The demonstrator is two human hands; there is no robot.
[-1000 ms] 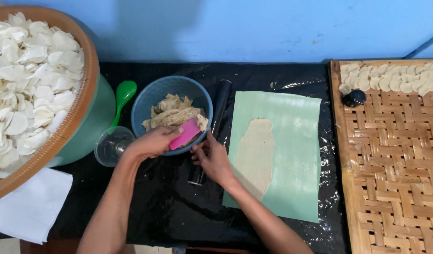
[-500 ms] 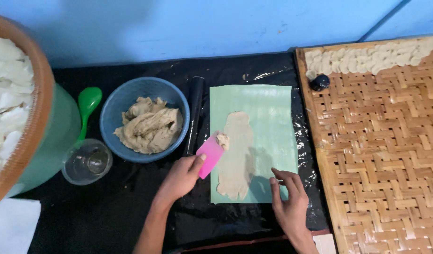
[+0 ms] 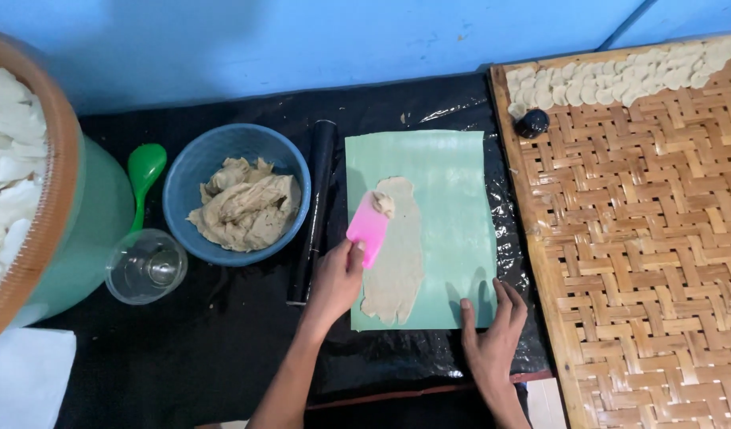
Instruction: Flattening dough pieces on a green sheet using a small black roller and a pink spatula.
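Observation:
My left hand (image 3: 335, 280) grips a pink plastic scraper (image 3: 368, 227) with a lump of beige dough on its upper edge. The scraper rests on a strip of spread dough (image 3: 395, 254) that runs down the middle of a pale green sheet (image 3: 453, 199). My right hand (image 3: 493, 330) lies flat with fingers apart on the sheet's lower right corner. A blue bowl (image 3: 192, 171) with more beige dough stands to the left of the sheet.
A black roller (image 3: 312, 206) lies between bowl and sheet. A green spoon (image 3: 144, 171) and a clear glass (image 3: 145, 267) sit left of the bowl. A green tub topped by a basket of white pieces (image 3: 20, 191) is at far left. A woven bamboo tray (image 3: 651, 238) holds white discs and a small black cap (image 3: 531, 123).
My left hand carried the scraper with dough from the blue bowl to the green sheet. My right hand moved from beside the bowl to the sheet's lower right corner.

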